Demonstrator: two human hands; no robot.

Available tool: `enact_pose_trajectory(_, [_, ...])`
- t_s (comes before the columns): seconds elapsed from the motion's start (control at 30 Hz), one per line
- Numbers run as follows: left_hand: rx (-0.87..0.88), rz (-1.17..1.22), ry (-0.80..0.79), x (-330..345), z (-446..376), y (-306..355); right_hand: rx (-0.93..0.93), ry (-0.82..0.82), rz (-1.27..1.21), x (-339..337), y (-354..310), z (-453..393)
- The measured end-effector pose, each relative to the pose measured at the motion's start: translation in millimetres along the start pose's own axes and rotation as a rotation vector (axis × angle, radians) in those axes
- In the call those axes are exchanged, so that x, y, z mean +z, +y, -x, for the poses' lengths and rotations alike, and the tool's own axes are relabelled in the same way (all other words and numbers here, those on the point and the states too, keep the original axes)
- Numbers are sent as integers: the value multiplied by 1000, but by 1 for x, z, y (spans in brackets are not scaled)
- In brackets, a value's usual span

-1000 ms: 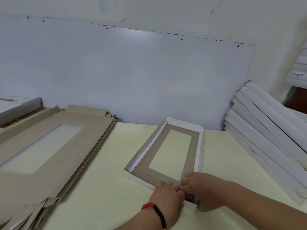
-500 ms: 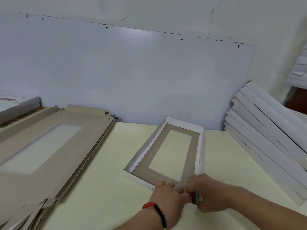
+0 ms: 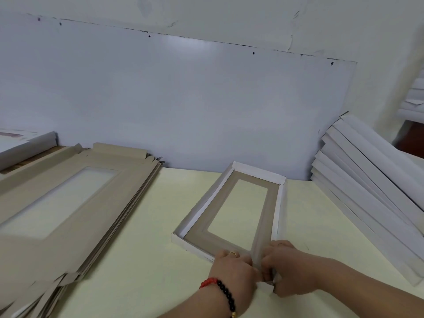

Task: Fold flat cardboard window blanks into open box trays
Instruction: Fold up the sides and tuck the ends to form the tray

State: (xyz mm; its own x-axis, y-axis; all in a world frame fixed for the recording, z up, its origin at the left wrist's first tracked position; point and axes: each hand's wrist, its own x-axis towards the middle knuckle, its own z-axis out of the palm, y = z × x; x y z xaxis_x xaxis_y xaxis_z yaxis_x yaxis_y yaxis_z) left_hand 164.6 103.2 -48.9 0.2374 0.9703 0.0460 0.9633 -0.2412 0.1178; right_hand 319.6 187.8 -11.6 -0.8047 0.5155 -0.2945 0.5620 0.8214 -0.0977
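Hidden: the tray's (image 3: 278,203) near right corner is lying under both hands.
Left hand (image 3: 231,269): fingers curling, pinching that corner.
Right hand (image 3: 290,269): gripping the same corner.
Tray: one, white walls, grey windowed floor, sitting mid-table (image 3: 142,260).
Flat blanks (image 3: 75,216): grey stack, uncountable, left.

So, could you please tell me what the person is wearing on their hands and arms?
The left hand has a gold-coloured ring on one finger, and its wrist carries a bead bracelet with red beads, black beads and a gold-coloured bead near the frame edge. The right hand shows no jewellery. Both forearms are bare, with no sleeves in view.
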Motion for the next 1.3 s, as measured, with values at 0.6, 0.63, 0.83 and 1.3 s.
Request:
enact_pose_trajectory(0.6, [-116, 106, -17, 6, -1, 22, 114, 203, -67, 19, -21, 24])
enact_pose_trajectory(0.63, [-120, 110, -16, 6, -2, 23, 125, 217, -47, 21, -23, 23])
enact_pose_trajectory(0.83, [26, 62, 182, 3, 3, 1, 184, 387, 157, 30, -26, 26])
enact_pose_trajectory(1.3, [-312, 9, -29, -12, 35, -91, 419, 483, -92, 50, -3, 43])
